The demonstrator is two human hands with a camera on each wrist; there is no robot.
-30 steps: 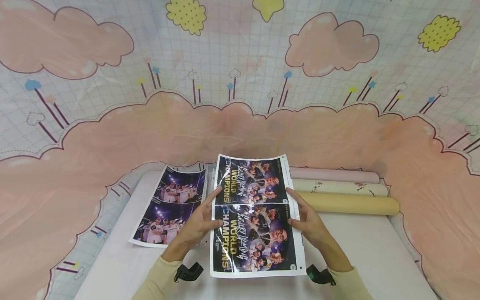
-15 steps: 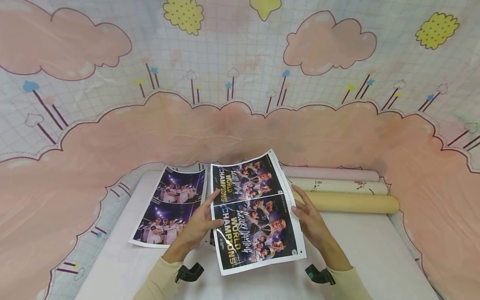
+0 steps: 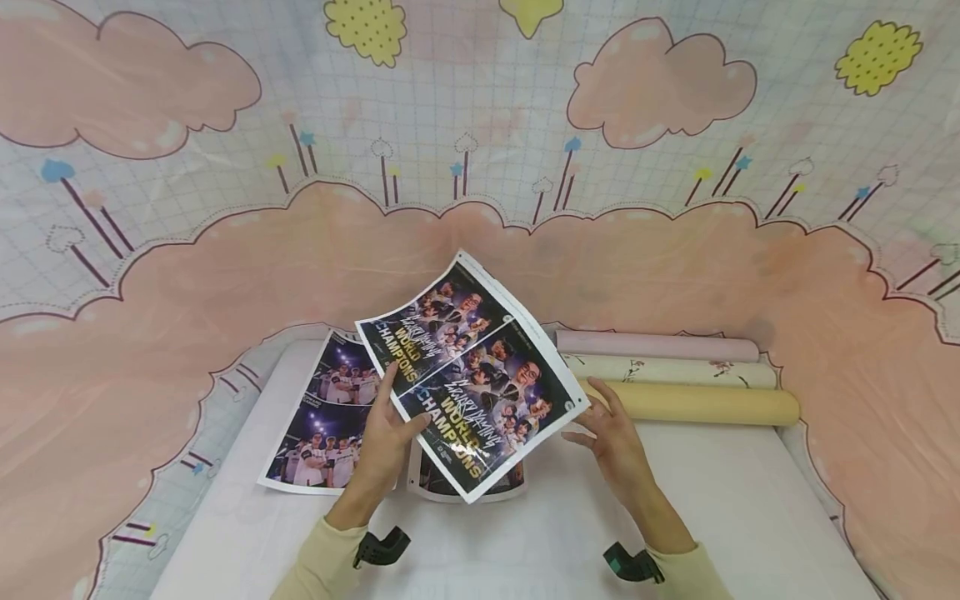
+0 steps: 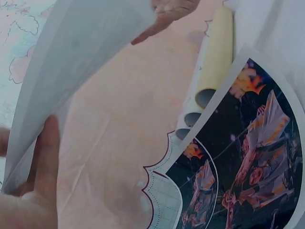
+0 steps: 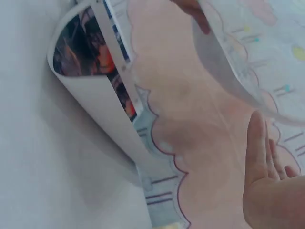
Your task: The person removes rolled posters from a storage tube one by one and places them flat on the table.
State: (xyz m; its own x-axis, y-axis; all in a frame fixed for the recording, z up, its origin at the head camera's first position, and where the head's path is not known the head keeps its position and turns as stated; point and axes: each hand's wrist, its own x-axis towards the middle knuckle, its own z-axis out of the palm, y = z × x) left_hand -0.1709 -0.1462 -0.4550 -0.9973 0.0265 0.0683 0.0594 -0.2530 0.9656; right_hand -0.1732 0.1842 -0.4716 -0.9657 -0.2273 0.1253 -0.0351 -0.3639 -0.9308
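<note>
A glossy printed poster sheet [image 3: 472, 375], with two matching "World Champions" pictures, is held tilted above the table. My left hand [image 3: 386, 442] pinches its left edge, thumb on the printed face; in the left wrist view the sheet's plain back [image 4: 86, 52] shows. My right hand [image 3: 615, 442] is by the sheet's right corner, fingers spread and loosely bent. In the right wrist view that hand [image 5: 271, 181] has its fingers extended beside the sheet's edge, gripping nothing. Beneath the raised poster lies another printed sheet [image 3: 431, 479], mostly hidden in the head view, its end curling up [image 5: 81, 57].
To the left, a sheet with two group photos [image 3: 322, 450] lies on the white table [image 3: 705, 517]. Yellow [image 3: 712, 406], floral cream [image 3: 675, 372] and pink [image 3: 660, 346] paper rolls lie at the back right. A patterned curtain [image 3: 300, 267] hangs behind.
The poster has turned anticlockwise and shifted up and left. My right hand has let go of its right edge, while the left keeps hold. More of the sheet underneath shows.
</note>
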